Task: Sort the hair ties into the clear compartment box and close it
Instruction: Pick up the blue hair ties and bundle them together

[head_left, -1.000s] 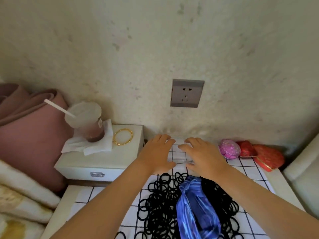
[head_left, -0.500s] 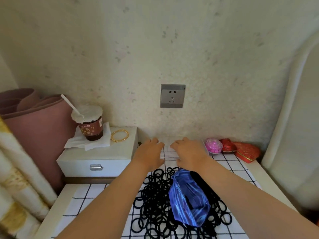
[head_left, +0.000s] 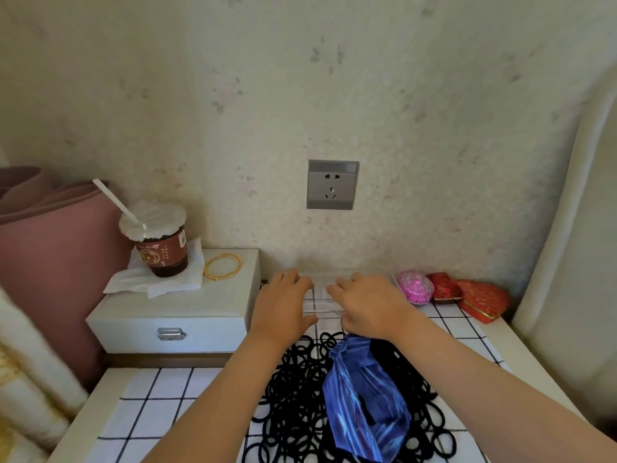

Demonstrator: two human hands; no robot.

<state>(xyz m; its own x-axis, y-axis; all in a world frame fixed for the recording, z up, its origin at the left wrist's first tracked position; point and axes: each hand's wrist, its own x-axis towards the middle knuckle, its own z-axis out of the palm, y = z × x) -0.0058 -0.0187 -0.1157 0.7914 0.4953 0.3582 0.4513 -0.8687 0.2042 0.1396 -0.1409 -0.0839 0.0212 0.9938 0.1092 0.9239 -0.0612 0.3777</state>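
A clear compartment box [head_left: 322, 295] lies at the back of the checked cloth, close to the wall, mostly covered by my hands. My left hand [head_left: 283, 305] grips its left side, thumb at the front edge. My right hand [head_left: 370, 305] grips its right side the same way. I cannot tell whether its lid is up or down. A heap of black hair ties [head_left: 297, 389] spreads over the cloth in front of the box. A crumpled blue plastic bag [head_left: 364, 402] lies on top of the heap.
A white drawer box [head_left: 173, 315] to the left carries a lidded cup with a straw [head_left: 160, 242], tissue and a gold bangle [head_left: 222, 267]. A pink pouch [head_left: 415, 286] and red brocade boxes [head_left: 480, 300] sit at the back right. A wall socket [head_left: 332, 184] is above.
Both hands stay on the clear box near the wall. The view has shifted and pulled back a little; the hair ties and the blue bag lie as before.
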